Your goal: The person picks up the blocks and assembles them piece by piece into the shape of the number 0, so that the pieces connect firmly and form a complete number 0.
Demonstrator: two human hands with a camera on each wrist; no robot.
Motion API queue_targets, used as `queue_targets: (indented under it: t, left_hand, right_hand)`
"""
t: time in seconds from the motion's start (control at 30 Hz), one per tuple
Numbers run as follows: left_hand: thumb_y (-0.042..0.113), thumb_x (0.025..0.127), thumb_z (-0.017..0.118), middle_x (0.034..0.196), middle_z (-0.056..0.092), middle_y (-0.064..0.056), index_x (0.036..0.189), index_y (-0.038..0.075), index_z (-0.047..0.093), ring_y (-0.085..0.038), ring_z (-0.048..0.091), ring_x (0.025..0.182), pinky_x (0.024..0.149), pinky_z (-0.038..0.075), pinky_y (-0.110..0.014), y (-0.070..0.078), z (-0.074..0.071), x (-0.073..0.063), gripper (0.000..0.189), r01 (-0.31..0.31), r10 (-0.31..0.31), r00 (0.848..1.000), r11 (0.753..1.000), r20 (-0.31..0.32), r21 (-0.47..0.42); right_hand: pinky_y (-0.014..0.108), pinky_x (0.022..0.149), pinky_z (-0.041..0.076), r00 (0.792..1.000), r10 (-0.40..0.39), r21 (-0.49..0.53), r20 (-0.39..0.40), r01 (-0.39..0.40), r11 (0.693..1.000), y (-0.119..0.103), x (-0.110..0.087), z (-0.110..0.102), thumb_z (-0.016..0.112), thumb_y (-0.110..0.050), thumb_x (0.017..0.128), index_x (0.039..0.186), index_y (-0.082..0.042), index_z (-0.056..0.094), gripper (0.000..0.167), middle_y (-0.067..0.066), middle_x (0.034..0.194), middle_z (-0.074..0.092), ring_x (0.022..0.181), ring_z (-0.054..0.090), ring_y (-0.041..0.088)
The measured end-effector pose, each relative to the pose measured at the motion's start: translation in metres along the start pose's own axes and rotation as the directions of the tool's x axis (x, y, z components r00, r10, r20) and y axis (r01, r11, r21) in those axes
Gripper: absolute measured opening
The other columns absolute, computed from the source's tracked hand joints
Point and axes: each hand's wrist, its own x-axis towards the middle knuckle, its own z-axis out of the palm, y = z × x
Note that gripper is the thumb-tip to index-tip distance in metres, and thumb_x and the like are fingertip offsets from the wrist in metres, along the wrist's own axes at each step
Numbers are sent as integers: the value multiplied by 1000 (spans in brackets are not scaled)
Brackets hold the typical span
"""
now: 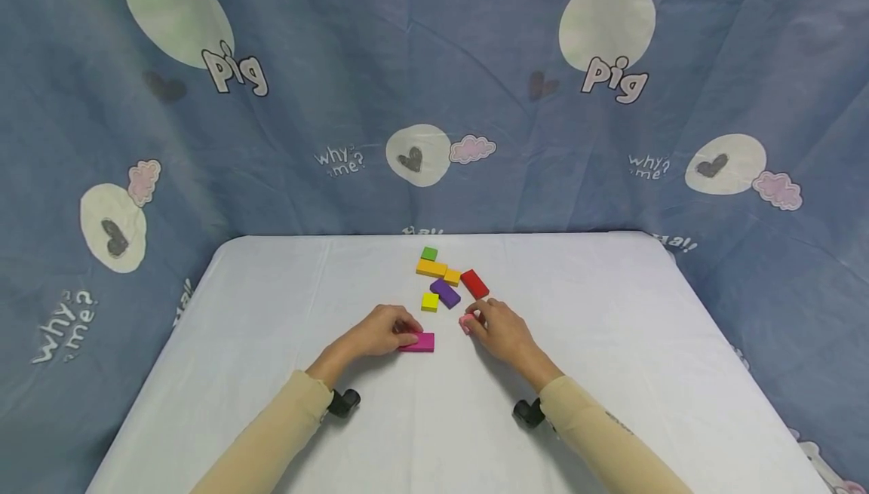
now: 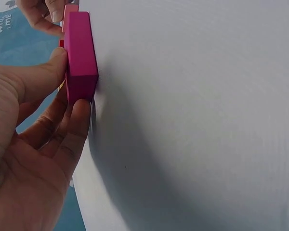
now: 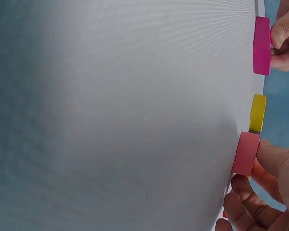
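Observation:
My left hand [image 1: 382, 330] holds a long magenta block [image 1: 424, 342] on the white table, thumb on its top face and fingers behind and at its end. In the left wrist view this magenta block [image 2: 81, 53] lies flat along the cloth. My right hand [image 1: 504, 330] pinches a small pink block [image 1: 466, 322] between thumb and fingers, to the right of the magenta one and apart from it. The pink block [image 3: 246, 153] shows clearly in the right wrist view. Just beyond the hands lie a yellow block [image 1: 430, 302] and a purple block [image 1: 446, 294].
Farther back lie a red block [image 1: 475, 284], a long orange-yellow block [image 1: 431, 268], a short orange-yellow block [image 1: 452, 277] and a green block [image 1: 429, 253]. A patterned blue curtain [image 1: 434, 87] hangs behind the table [image 1: 584, 283]. Both forearms carry black wrist cameras.

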Motion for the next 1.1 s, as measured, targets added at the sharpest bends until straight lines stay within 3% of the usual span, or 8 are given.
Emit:
queue_targets:
  t: [0.57,0.8,1.1]
  left_hand:
    - [15,88,74,89,62,7,100,11,75,-11,55,80,75,49,-29,14,10,-4,12,-25,25,998,1000,53,6]
    - [17,88,75,87,63,7,99,11,75,-9,56,78,74,49,-28,16,12,-4,13,-35,34,998,999,56,7]
    - [19,89,74,85,64,8,99,11,74,-8,57,76,71,49,-27,16,14,-6,12,-63,64,995,998,76,-14]
  right_hand:
    - [31,68,46,999,23,96,-47,-19,995,3,-4,-1,73,-32,89,101,-10,68,25,-3,81,54,75,50,14]
    - [31,70,46,997,-49,99,-62,55,994,3,-2,1,71,-23,92,105,-10,71,19,-2,89,57,77,49,14]
    - [29,63,42,998,-28,95,-50,32,995,3,-5,3,69,-24,93,107,-13,71,18,-5,78,50,71,48,12]
